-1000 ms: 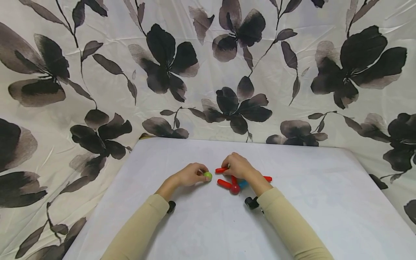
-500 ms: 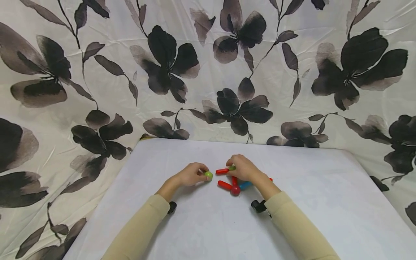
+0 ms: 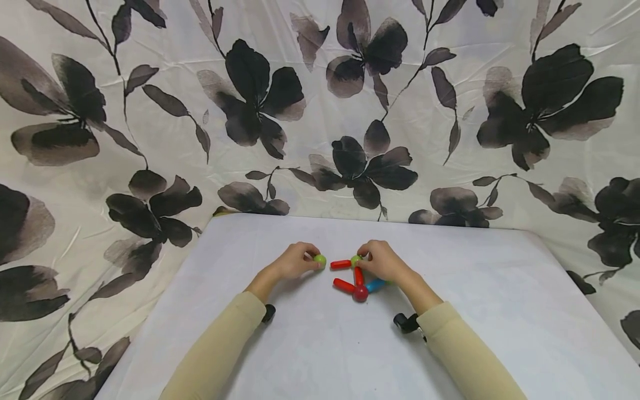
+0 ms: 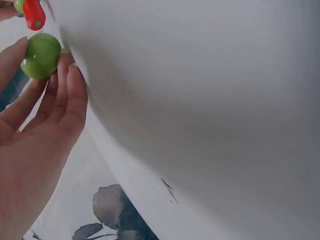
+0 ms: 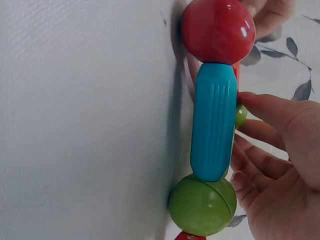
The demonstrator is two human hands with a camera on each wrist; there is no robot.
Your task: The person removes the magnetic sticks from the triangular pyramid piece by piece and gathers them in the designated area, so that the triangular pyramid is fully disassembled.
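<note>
My left hand [image 3: 295, 261] pinches a green ball [image 3: 320, 260] between thumb and fingers, plain in the left wrist view. To its right, a small gap away, is the end of a red rod [image 3: 340, 265]. That rod meets a second green ball [image 3: 355, 260], which my right hand [image 3: 382, 262] pinches. Another red rod [image 3: 358, 276] runs from there to a red ball [image 3: 360, 293]. A red rod [image 3: 344, 286] and a blue rod [image 3: 375, 285] also stick out of the red ball. In the right wrist view the blue rod ends at a further green ball [image 5: 202, 206].
The pieces lie on a white tabletop [image 3: 320, 344]. A floral cloth [image 3: 310, 122] hangs behind the table. Dark wrist cameras, such as the right one [image 3: 406, 323], sit under both wrists.
My right hand has shifted right, uncovering the green ball at the red rod's end. My left hand has moved slightly away from me with its ball. The joined rods have barely moved.
</note>
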